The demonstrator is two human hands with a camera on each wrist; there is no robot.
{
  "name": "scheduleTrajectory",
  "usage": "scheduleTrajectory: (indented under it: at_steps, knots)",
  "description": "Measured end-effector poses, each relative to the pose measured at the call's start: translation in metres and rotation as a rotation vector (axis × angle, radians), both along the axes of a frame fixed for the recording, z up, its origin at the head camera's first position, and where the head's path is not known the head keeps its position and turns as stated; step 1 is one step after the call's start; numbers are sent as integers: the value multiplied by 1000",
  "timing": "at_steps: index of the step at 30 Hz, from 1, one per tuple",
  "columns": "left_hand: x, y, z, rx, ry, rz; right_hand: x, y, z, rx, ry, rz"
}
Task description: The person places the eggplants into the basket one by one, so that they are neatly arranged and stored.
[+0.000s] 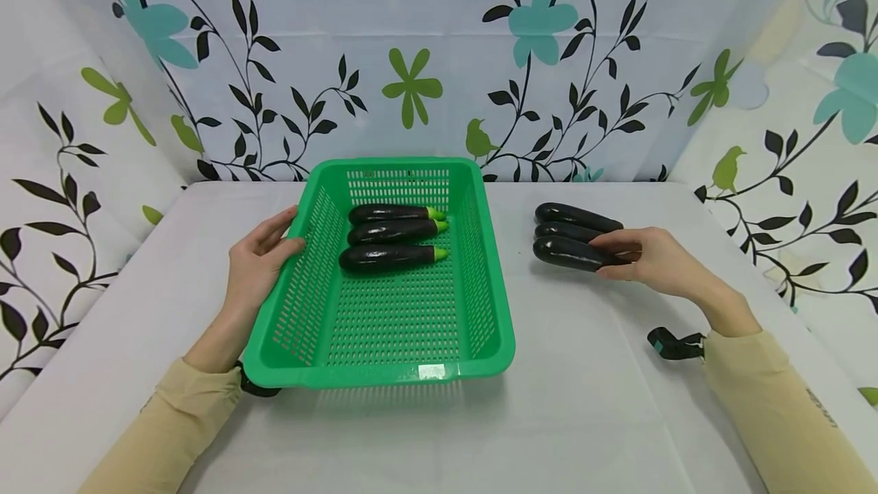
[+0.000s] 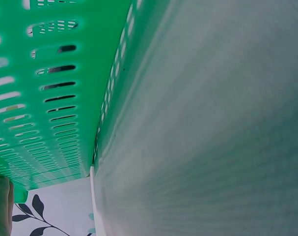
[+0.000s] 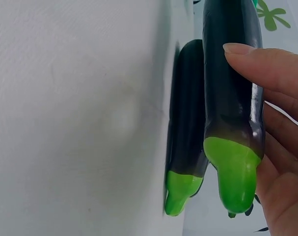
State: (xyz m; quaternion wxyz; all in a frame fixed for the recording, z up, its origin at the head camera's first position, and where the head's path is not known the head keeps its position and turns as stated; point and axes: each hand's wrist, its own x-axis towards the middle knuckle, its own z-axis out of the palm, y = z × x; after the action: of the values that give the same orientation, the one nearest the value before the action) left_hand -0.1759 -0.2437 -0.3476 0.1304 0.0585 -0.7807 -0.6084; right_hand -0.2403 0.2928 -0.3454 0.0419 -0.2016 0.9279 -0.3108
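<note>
A green plastic basket (image 1: 391, 376) with slotted walls stands on the table, and three dark eggplants (image 1: 387, 258) with green stem ends lie side by side near its far end. My left hand (image 1: 257, 265) holds the basket's left rim; in the left wrist view its fingers (image 2: 0, 206) show beside the slotted wall. To the right of the basket, my right hand (image 1: 655, 261) grips the nearest of three more eggplants by its stem-end half. In the right wrist view the thumb lies across this eggplant (image 3: 233, 93), and another eggplant (image 3: 186, 118) shows behind it.
A white cloth covers the table (image 1: 576, 402). Behind it and at both sides hangs a curtain (image 1: 439, 36) printed with leaves and flowers. Dark straps (image 1: 675, 344) are at both wrists.
</note>
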Motion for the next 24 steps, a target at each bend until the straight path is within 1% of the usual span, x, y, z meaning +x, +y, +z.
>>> scheduleTrajectory:
  at_steps: [5, 9, 12, 17, 24]
  knots:
    - [1, 0, 1, 0, 11, 2, 2, -6, 4, 3, 29, 6]
    - [1, 2, 1, 0, 23, 0, 6, -10, 5, -10, 29, 25]
    - [1, 2, 0, 0, 16, -6, 9, -13, 8, -8, 42, 42]
    - [2, 1, -1, -2, -1, -13, 18, -21, 15, 4, 80, 58]
    - [2, 0, 0, -2, -14, -8, 29, -36, 27, -4, 157, 121]
